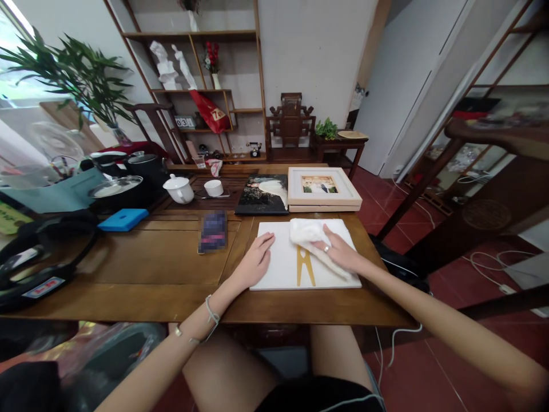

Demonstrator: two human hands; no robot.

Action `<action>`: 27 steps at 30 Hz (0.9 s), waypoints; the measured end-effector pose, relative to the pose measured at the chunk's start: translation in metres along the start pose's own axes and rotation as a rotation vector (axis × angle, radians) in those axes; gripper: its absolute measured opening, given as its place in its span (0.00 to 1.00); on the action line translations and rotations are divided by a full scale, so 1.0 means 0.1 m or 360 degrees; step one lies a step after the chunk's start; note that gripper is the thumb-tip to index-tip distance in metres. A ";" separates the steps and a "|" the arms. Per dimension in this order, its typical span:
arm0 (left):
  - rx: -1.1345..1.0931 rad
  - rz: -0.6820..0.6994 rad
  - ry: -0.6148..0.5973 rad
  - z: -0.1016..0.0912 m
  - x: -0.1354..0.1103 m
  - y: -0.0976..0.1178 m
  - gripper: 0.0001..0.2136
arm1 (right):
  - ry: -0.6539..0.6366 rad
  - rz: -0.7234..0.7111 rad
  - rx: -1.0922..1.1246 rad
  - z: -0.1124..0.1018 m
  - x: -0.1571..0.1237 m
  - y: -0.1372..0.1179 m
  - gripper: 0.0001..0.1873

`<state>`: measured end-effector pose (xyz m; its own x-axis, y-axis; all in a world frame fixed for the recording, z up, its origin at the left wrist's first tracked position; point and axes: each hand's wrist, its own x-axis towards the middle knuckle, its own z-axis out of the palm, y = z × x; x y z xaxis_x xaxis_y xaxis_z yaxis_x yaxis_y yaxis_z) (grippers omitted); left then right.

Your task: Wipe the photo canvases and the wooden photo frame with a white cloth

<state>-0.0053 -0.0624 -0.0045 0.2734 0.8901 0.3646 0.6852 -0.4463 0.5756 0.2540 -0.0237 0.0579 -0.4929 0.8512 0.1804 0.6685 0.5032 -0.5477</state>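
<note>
A white rectangular board [281, 269] lies flat near the table's front edge. On its face is a gold shape like a clothes peg [305, 269], its upper part covered by a white cloth [305, 231]. My right hand [338, 249], with a ring on one finger, grips this bunched cloth and presses it against the board's upper right area. Part of the cloth trails toward the lower right corner. Across the board's left edge rests my left hand [257, 260], fingers laid flat and holding nothing.
Behind the board are a light framed picture [323, 191] and a dark photo panel [262, 194]. To the left sit a blurred dark item [213, 231], a white lidded cup [178, 189], a blue box [123, 220], a black pot [146, 167] and black headphones [83, 246].
</note>
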 end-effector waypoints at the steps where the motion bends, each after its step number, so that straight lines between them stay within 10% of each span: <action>1: -0.0003 -0.0005 -0.0003 0.00 0.00 0.00 0.21 | 0.0028 0.0059 0.0065 -0.01 0.10 0.03 0.26; 7: -0.0010 -0.0019 -0.0022 0.00 0.01 0.00 0.21 | 0.0094 0.0155 0.0290 0.07 0.28 0.08 0.27; 17: -0.0004 0.0012 0.0020 0.02 0.01 -0.04 0.21 | -0.0222 -0.0648 -0.0003 0.23 -0.54 -0.26 0.24; 27: 0.0004 -0.0022 -0.0015 0.01 0.01 -0.01 0.21 | -0.0107 -0.0302 0.0128 0.11 0.39 -0.11 0.19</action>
<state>-0.0052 -0.0613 -0.0049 0.2701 0.8970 0.3498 0.6908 -0.4336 0.5786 0.2212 0.0017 0.0619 -0.6437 0.7290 0.2328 0.5150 0.6377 -0.5728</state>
